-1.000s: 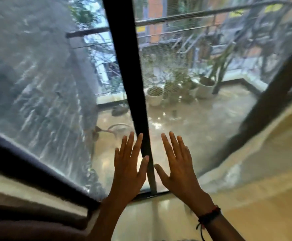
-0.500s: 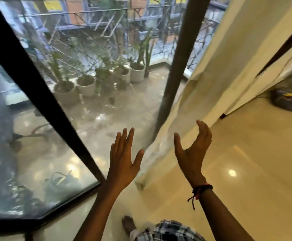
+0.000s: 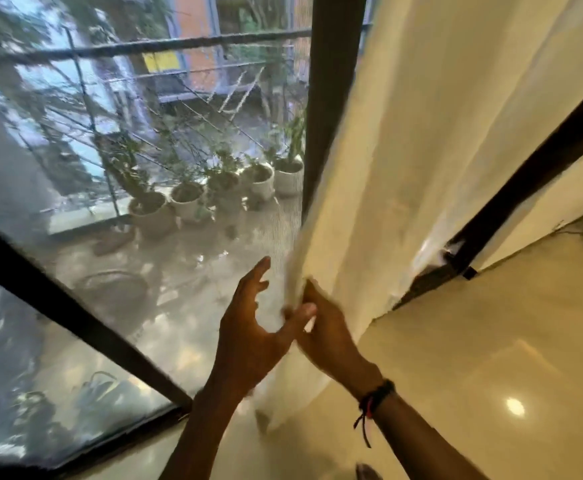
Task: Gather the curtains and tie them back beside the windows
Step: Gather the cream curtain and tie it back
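Two hands: both at the cream curtain point(image 3: 404, 168) edge.
Left hand point(image 3: 248, 327): fingers spread open, thumb touching cloth.
Right hand point(image 3: 328, 334): fingers hidden behind cloth — grip unclear, blurry.

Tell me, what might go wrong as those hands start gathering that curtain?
The right hand pinches only the thin leading edge of the cream curtain, so the fabric could slip free. The left hand is open and beside the edge, not yet gripping. The hem trails on the glossy floor near the person's foot and might get stepped on.
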